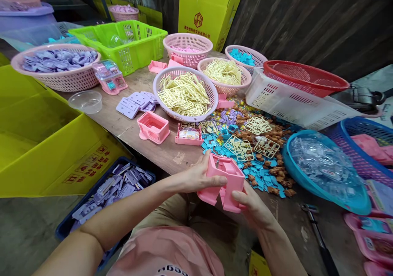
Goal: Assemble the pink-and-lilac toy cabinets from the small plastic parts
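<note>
Head view showed both hands, left (199, 177) and right (250, 206), clamped on the pink box (223, 182) just off the table (147, 149) edge; a slipped thumb could have dropped it floorward.

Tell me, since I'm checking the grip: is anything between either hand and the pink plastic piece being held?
Nothing visible. The left hand grips the pink plastic piece directly from its left side, and the right hand holds its lower right edge with bare fingers. The piece is held above the table edge, apart from the loose parts.
</note>
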